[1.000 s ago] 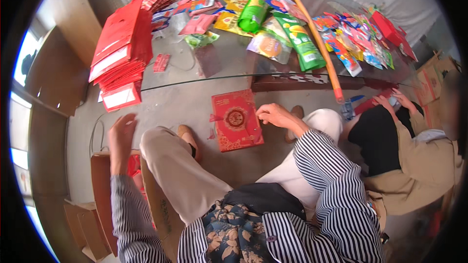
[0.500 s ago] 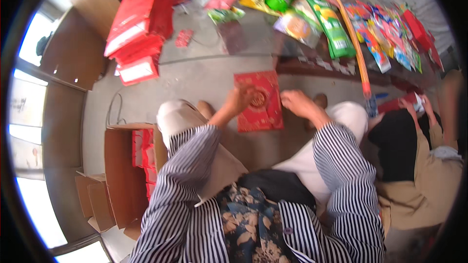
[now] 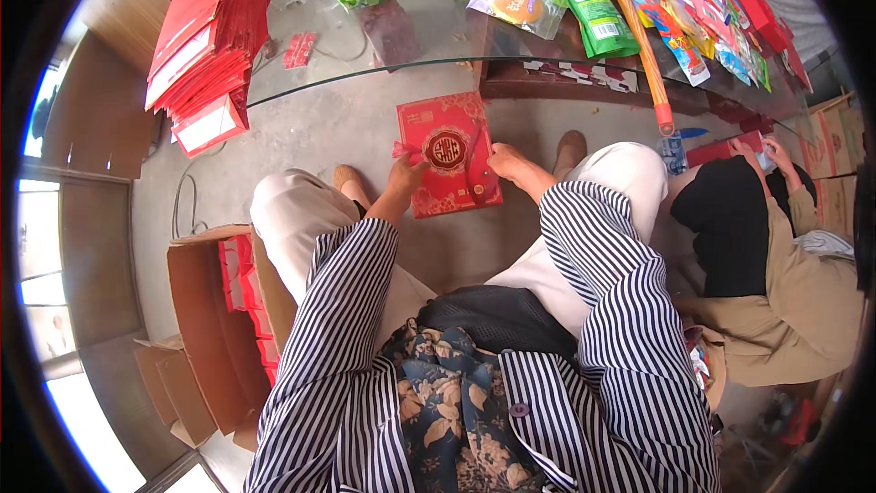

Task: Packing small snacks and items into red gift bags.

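A red gift box [image 3: 452, 194] with a round gold emblem is in front of my knees, its decorated face turned up to me. My left hand [image 3: 401, 184] is closed at its left edge, where a short red ribbon-like piece [image 3: 399, 149] sticks out above the fingers. At the right edge my right hand [image 3: 516, 167] pinches with thumb and fingers. A darker red strip [image 3: 478, 173] runs down the face beside those fingertips. Exactly what lies between the fingertips of each hand is partly hidden.
Beyond the box stands a glass table [image 3: 319, 46] with stacked red folded packaging [image 3: 205, 46], snack packets [image 3: 589, 9] and a long orange stick [image 3: 634, 32]. An open carton [image 3: 205, 319] of red packs is at my left. A co-worker [image 3: 776, 246] sits at the right.
My left hand has moved off the front of the box to its left edge, uncovering the emblem. My right hand stays at the right edge. The whole view has shifted.
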The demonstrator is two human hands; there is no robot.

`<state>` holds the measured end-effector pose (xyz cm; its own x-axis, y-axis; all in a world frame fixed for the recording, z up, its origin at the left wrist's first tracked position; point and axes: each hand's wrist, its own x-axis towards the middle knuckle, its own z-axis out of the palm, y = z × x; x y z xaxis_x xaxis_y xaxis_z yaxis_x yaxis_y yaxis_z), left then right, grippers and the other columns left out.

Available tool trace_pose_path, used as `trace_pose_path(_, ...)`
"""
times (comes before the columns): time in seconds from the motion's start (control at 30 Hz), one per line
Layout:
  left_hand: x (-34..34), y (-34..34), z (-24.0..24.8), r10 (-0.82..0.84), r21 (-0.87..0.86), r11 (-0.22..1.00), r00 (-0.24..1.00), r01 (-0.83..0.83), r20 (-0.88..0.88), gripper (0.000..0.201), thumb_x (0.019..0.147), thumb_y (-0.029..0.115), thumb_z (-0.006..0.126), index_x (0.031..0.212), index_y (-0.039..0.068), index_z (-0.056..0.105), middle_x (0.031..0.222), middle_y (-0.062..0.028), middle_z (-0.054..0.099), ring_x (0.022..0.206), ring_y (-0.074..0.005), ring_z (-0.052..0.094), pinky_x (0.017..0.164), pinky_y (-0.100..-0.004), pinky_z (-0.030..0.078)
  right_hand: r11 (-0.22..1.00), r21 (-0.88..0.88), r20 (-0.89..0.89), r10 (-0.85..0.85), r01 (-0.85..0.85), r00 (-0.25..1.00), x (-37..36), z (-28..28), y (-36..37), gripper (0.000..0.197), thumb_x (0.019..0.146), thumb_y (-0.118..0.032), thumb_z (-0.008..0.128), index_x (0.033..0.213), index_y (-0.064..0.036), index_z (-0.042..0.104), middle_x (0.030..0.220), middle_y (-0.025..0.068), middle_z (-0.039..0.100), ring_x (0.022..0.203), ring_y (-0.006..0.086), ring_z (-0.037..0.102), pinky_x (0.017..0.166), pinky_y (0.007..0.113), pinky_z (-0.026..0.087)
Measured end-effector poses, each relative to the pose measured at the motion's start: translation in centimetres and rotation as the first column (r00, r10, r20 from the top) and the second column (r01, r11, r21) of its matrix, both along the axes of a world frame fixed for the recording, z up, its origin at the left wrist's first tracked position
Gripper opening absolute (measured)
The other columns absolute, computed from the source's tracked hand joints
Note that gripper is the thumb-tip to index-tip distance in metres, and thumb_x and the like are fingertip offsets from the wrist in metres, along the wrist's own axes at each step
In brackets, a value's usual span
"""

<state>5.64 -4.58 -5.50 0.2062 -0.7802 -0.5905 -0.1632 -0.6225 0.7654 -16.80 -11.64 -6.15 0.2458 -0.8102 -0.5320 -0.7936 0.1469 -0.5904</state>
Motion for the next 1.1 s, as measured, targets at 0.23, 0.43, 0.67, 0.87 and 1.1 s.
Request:
trace_pose_path(0.23,-1.5,0.5,3.1,-0.138,-0.407,0.899,0.986,0.162,0.088,0.053,0.092,0.019,0.065,0.137,-0.001,0.046,0.127,-0.019,0.059,0.113,-0.0277,0.061,0.093,-0.0361,0.05,0.963,-0.153,-0.057,0.216,-0.222,0.975,1.2,2.1,2.4,0.045,0.086,-0.012,0.05,0.129,0.0016,0.052,0.13,0.0251,0.055,0.12,0.0411,0.052,0.103,0.046,0.042)
trace_pose_path(0.43,5.0,0.6,14.9,-0.038,-0.714,0.698,0.999,0.051,0.035,0.042,0.096,0.016,0.06,0.136,0.005,0.051,0.126,-0.0077,0.06,0.111,-0.0194,0.06,0.096,-0.0355,0.047,0.872,-0.278,0.035,0.428,-0.403,0.903,2.9,7.7,4.7,0.048,0.09,-0.017,0.054,0.135,-0.0015,0.049,0.139,0.0206,0.049,0.127,0.0354,0.049,0.105,0.041,0.041)
trace_pose_path(0.67,20.6,1.0,25.2,0.555,-0.818,0.231,0.762,-0.526,-0.333,0.042,0.094,0.023,0.063,0.13,0.006,0.05,0.125,-0.0053,0.056,0.113,-0.0147,0.055,0.092,-0.0339,0.046,0.837,-0.351,0.104,0.48,-0.419,0.871,2.7,9.5,4.7,0.038,0.089,-0.017,0.055,0.123,-0.0009,0.054,0.128,0.02,0.054,0.117,0.0376,0.054,0.096,0.043,0.046)
trace_pose_path(0.87,31.9,-2.2,27.6,0.784,-0.773,0.422,0.619,-0.474,0.048,0.067,0.09,0.038,0.068,0.139,0.0,0.043,0.137,-0.0144,0.05,0.12,-0.0238,0.051,0.098,-0.038,0.042,0.832,-0.34,0.07,0.488,-0.439,0.87,1.4,8.3,4.0,0.04,0.088,-0.019,0.059,0.124,-0.0014,0.054,0.128,0.0199,0.054,0.117,0.0373,0.055,0.096,0.043,0.046)
trace_pose_path(1.1,36.6,-4.4,28.8,0.59,-0.421,0.782,0.765,-0.46,0.259,0.072,0.081,0.062,0.068,0.128,0.009,0.054,0.116,-0.0115,0.057,0.109,-0.0275,0.056,0.092,-0.0514,0.04,0.827,-0.29,0.049,0.515,-0.481,0.856,1.7,8.0,4.5,0.042,0.089,-0.019,0.06,0.126,-0.0024,0.054,0.129,0.0187,0.054,0.117,0.0374,0.054,0.096,0.043,0.046)
